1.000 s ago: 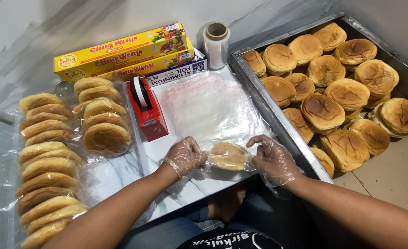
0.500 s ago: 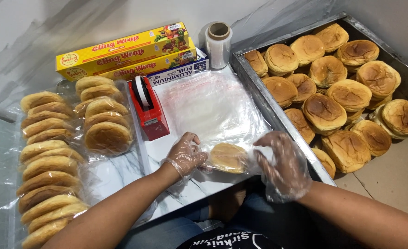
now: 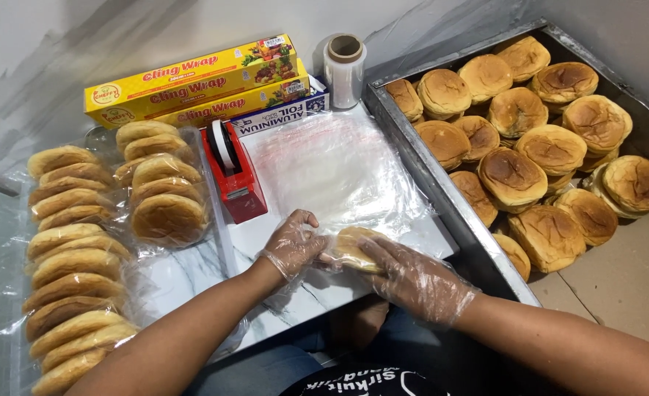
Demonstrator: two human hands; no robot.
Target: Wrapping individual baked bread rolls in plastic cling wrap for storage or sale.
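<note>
Both my hands wear thin clear gloves and meet at the near edge of the white tabletop (image 3: 192, 275). My left hand (image 3: 293, 246) pinches the open end of a clear plastic bag around a round bun (image 3: 348, 246). Lying over the right side of that bun, my right hand (image 3: 412, 277) presses it into the bag. A stack of flat clear bags (image 3: 339, 169) lies just beyond the hands. A red tape dispenser (image 3: 235, 176) stands to the left of that stack.
A metal tray (image 3: 442, 194) on the right holds several unwrapped buns (image 3: 511, 176). Bagged buns (image 3: 71, 264) lie in rows on the left, with another bagged stack (image 3: 159, 183). Yellow wrap boxes (image 3: 192, 84), a foil box (image 3: 280, 117) and a clear film roll (image 3: 344, 70) line the back.
My right hand has moved from the bun's right edge to over the bun, pushing it leftward into the bag. The left hand has stayed on the bag's end.
</note>
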